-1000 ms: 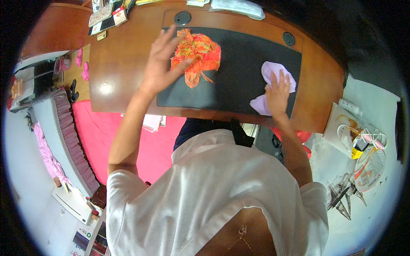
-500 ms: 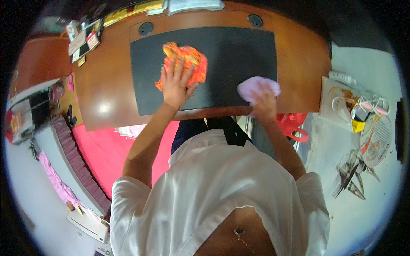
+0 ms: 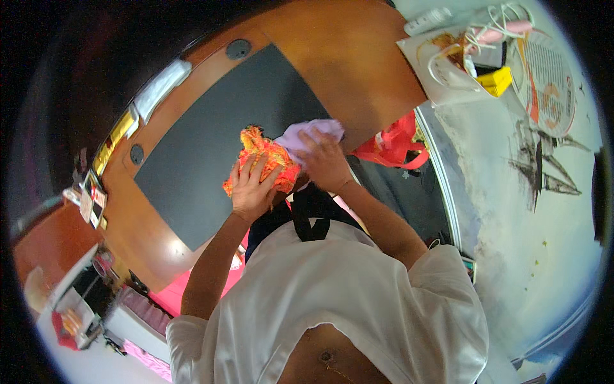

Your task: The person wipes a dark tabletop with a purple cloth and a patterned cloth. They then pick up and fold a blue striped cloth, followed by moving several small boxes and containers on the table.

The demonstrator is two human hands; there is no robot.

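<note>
My left hand (image 3: 254,191) lies with spread fingers on a crumpled orange, red and yellow patterned cloth (image 3: 256,141). The cloth rests at the near edge of a black desk mat (image 3: 211,141). Close on its right, my right hand (image 3: 323,160) is laid over a folded light purple cloth (image 3: 331,126), fingers stretched out and slightly apart. The two cloths meet or nearly meet. What lies beneath my palms is hidden.
The mat covers the middle of a brown wooden desk (image 3: 358,57) with round black grommets (image 3: 238,49). A red bag (image 3: 400,144) stands beside the desk's right side. A white box (image 3: 435,77) of cables and small items sits at upper right. Small items (image 3: 93,201) lie at the left end.
My view has turned, so the desk now slants. My right hand and the purple cloth have come left, close to the orange cloth. My left hand stays on its cloth.
</note>
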